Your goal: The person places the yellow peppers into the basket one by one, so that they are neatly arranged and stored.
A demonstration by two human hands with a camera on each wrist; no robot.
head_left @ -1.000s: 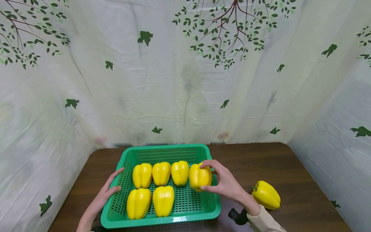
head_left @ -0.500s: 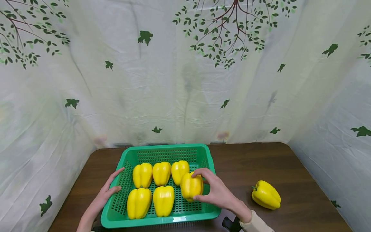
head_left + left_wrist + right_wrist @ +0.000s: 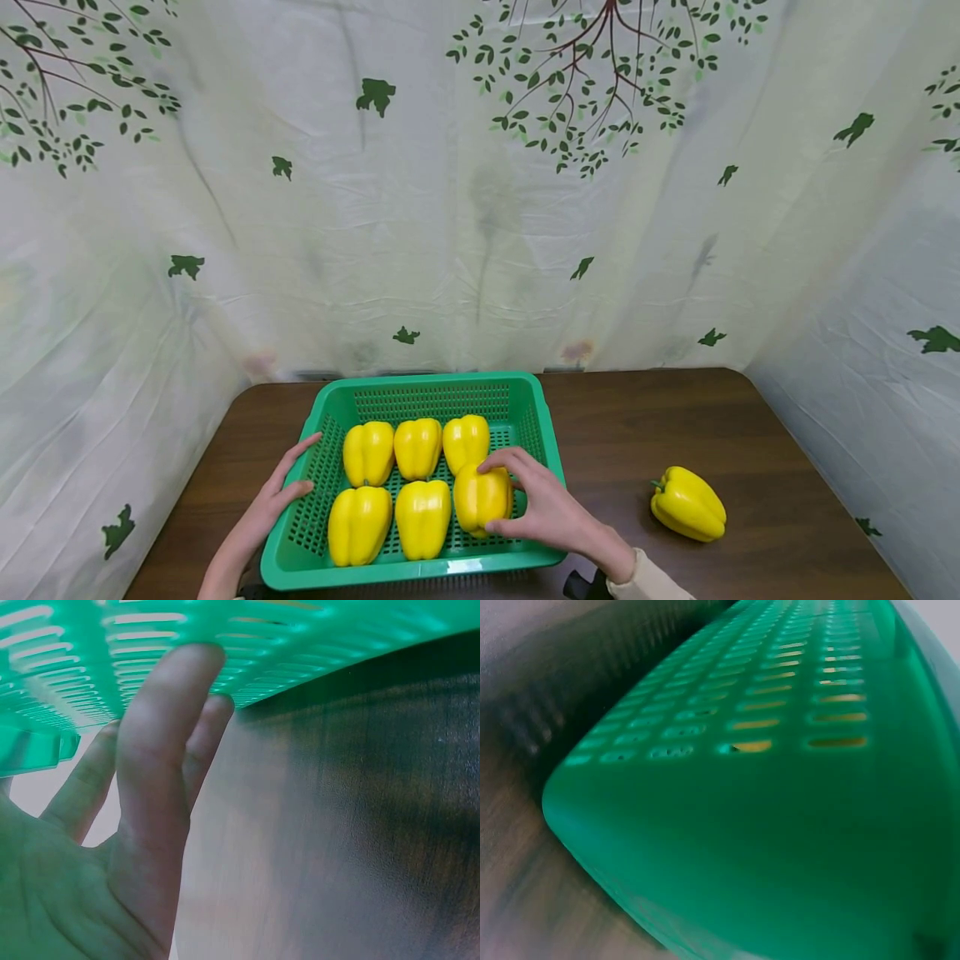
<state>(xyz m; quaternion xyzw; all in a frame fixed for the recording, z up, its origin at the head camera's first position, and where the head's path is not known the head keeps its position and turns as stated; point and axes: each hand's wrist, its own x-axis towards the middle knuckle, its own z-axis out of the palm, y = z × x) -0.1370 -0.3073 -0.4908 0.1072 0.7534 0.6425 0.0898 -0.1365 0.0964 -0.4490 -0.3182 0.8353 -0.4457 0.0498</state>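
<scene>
My right hand [image 3: 546,510] holds a yellow bell pepper [image 3: 480,498] between thumb and fingers, inside the green basket [image 3: 420,575]. That pepper is upright, beside the front-row bell pepper [image 3: 423,521] and in front of the back-row bell pepper [image 3: 466,443]. Whether it touches the basket floor cannot be told. At the basket's left side, my left hand [image 3: 272,500] touches the rim with nearly straight fingers. The left wrist view has fingers [image 3: 154,750] against the slotted outer wall. Only the basket's outside [image 3: 727,847] fills the right wrist view; the right hand is out of it.
Further yellow bell peppers stand in the basket: two at the back left [image 3: 368,454] and one at the front left [image 3: 360,527]. On the brown wooden table [image 3: 637,425], another bell pepper [image 3: 688,505] lies right of the basket. A leaf-patterned curtain [image 3: 480,208] hangs behind.
The right hand has carried its bell pepper from the back right of the basket toward the front and left, to the front row. The left hand and basket have stayed put.
</scene>
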